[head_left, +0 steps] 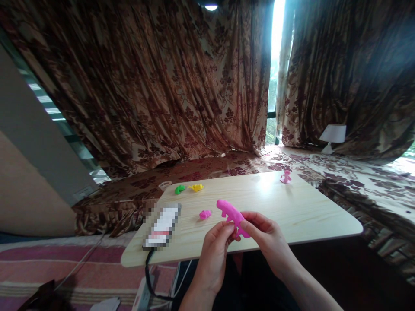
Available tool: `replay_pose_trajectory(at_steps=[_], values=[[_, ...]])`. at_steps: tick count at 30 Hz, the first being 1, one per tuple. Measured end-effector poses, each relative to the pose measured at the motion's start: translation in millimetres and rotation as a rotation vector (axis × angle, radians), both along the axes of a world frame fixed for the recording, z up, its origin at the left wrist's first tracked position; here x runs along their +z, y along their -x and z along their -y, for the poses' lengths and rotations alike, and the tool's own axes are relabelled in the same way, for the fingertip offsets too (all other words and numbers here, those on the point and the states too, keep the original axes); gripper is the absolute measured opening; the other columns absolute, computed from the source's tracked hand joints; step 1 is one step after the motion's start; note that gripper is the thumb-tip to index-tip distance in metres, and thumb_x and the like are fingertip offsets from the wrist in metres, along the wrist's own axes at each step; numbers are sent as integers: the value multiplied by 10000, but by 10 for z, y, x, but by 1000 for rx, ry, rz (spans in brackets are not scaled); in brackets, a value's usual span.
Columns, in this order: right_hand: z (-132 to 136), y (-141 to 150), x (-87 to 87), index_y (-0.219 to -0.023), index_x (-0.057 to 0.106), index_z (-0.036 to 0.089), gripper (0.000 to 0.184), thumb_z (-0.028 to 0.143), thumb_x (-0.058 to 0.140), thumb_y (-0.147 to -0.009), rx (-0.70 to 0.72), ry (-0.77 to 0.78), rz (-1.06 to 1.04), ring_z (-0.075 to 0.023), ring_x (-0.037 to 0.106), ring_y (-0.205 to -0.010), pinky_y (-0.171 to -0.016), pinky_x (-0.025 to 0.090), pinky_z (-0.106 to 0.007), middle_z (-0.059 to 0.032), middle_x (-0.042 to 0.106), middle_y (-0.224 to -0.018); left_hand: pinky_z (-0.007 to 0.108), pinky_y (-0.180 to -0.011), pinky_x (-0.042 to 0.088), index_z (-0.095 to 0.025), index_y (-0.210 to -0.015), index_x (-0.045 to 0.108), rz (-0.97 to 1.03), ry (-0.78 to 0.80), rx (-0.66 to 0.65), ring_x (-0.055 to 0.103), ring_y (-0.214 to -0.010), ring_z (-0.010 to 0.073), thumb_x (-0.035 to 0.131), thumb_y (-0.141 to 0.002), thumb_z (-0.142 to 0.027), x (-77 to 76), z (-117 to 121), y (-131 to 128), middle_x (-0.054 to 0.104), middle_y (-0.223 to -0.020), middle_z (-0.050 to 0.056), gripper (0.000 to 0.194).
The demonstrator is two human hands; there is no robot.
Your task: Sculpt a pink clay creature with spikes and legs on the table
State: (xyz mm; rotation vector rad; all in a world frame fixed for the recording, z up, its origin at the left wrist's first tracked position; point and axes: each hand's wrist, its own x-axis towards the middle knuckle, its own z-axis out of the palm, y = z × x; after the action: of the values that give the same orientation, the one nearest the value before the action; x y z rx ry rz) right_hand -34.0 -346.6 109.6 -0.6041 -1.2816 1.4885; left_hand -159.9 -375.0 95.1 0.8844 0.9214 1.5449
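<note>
Dim interior, daylight entering through the overexposed window (pixel 275 82) between patterned curtains (pixel 194 86), specular glare near the far edge of the tabletop (pixel 308 218), deep shadow below its near edge, coarse pixelation over the rectangular device (pixel 162 226) at its left edge, wide-angle stretching toward frame margins.

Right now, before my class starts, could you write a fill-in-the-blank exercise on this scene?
The left hand and right hand hold a long toy coloured ____.
The nearest toy to the green toy is ____.
The lamp has a shade coloured ____.
Behind the table hang patterned ____.
Missing words: pink; yellow; white; curtains.
</note>
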Motion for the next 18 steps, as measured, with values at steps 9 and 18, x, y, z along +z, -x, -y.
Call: replay_pose_trajectory(at_steps=[9,18], values=[[-63,-29,-35,-937,685,193,174,302,669,-802,-69,22,10,-138,548,-778,-723,411,-253,-6,688,-850,255,-752,397,-160,-779,639,-440,-41,241,541,-778,150,588,-817,-354,45,63,-6,598,-712,2,204],[-31,-12,-37,-920,685,187,172,302,675,-793,-35,17,-13,-145,544,-767,-708,417,-261,-10,676,-833,257,-748,427,-177,-860,619,-460,-83,229,560,-789,153,596,-810,-335,-6,42,-45,628,-799,7,167]])
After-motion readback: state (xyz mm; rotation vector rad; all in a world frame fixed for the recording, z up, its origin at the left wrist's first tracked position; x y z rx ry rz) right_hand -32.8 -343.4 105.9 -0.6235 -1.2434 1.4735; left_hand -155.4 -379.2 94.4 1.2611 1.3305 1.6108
